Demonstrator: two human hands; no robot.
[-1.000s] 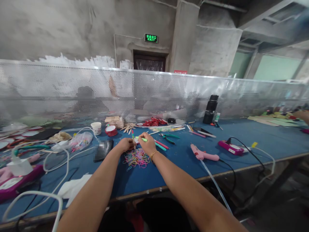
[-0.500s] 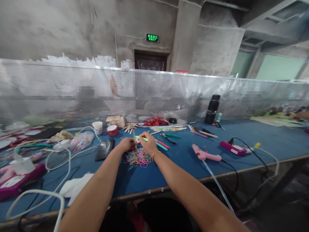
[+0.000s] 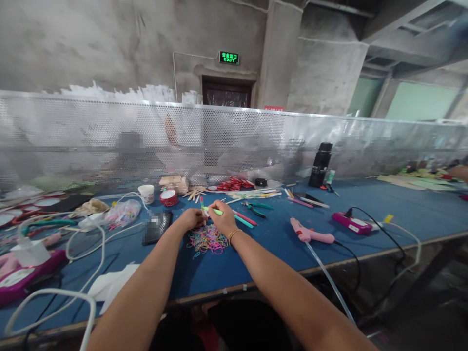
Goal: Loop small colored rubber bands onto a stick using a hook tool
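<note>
My right hand (image 3: 224, 218) grips a light green marker pen (image 3: 217, 211), its tip pointing left toward my other hand. My left hand (image 3: 195, 218) is closed on a thin wooden stick (image 3: 202, 201), which stands upright with red and green at its top end. The marker's tip is close to the stick; whether they touch I cannot tell. Just below both hands lies a tangled pile of coloured small pins or loops (image 3: 208, 240). Beside my right hand are a red marker pen (image 3: 247, 217) and a turquoise marker pen (image 3: 244, 222).
Pliers (image 3: 256, 209) lie beyond the pens. To the right are a pink glue gun (image 3: 310, 233), a purple power strip (image 3: 351, 224) and a black flask (image 3: 321, 165). A phone (image 3: 157, 228), a paper cup (image 3: 146, 194) and white cables (image 3: 104, 243) are on the left.
The view has shifted very slightly. Both hands stay in nearly the same place, still holding the marker pen and the wooden stick.
</note>
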